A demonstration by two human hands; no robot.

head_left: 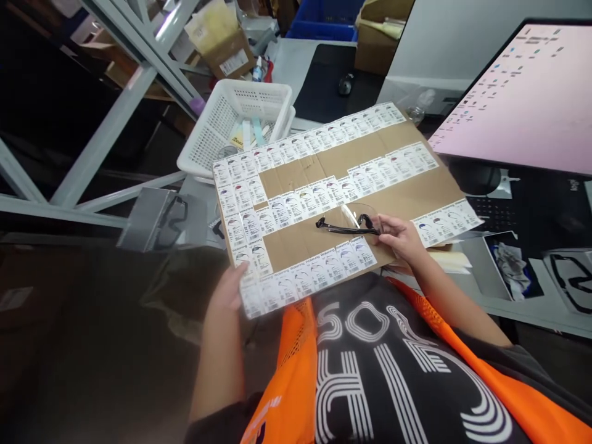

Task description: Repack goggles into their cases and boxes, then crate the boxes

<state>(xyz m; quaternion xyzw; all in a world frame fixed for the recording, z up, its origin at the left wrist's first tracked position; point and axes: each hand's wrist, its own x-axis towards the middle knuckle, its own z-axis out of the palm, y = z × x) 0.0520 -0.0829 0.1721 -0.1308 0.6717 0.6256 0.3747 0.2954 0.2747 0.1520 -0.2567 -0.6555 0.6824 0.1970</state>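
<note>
A large sheet of cardboard (296, 250) lies tilted before me, with rows of white glasses labels (305, 198) stuck across it. At its lower left corner my left hand (229, 287) grips the edge, thumb on top and the other fingers hidden beneath. My right hand (402, 237) pinches a pair of glasses (346, 229) with dark temples and clear lenses, held over the board's lower middle. Bare brown card shows between the label rows.
A white plastic basket (198, 145) with small items stands behind the board. To the right are a monitor (522, 92), a keyboard (490, 216) and bagged glasses (571, 280). More bagged glasses (173, 216) lie left, near a metal frame (106, 123). A mouse (345, 85) rests farther back.
</note>
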